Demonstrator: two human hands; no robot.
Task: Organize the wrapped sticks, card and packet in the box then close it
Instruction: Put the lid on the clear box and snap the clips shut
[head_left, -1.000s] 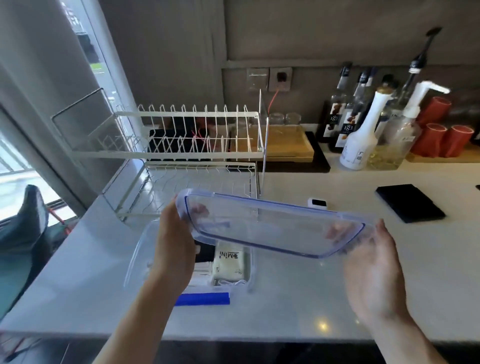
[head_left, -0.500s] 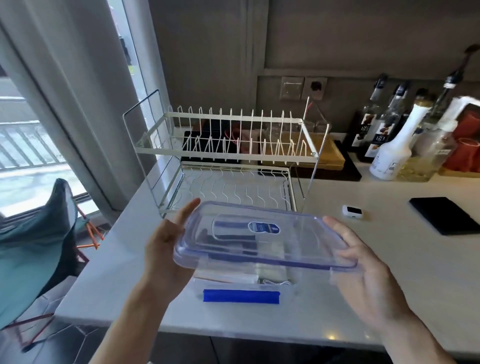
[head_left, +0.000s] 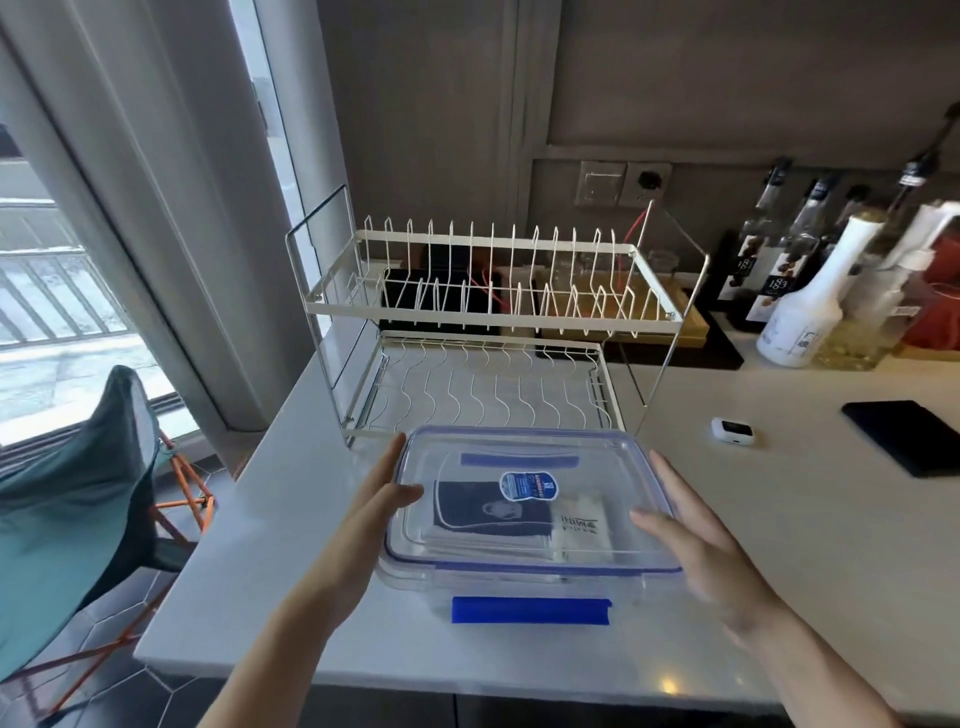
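Note:
A clear plastic box stands on the white counter near its front edge. Its clear lid, blue-trimmed with a blue sticker, lies flat over the box. Through the lid I see a dark card, a pale packet with black print, and white wrapped sticks below the card. My left hand holds the lid's left edge, thumb on top. My right hand rests at the lid's right edge, fingers spread over the rim.
A white wire dish rack stands just behind the box. A strip of blue tape marks the counter in front. To the right lie a small white device and a black pad; bottles line the back wall.
The lid has come down from a raised, tilted hold above the box to lie flat on it. Both hands came down with it, and my view has shifted left.

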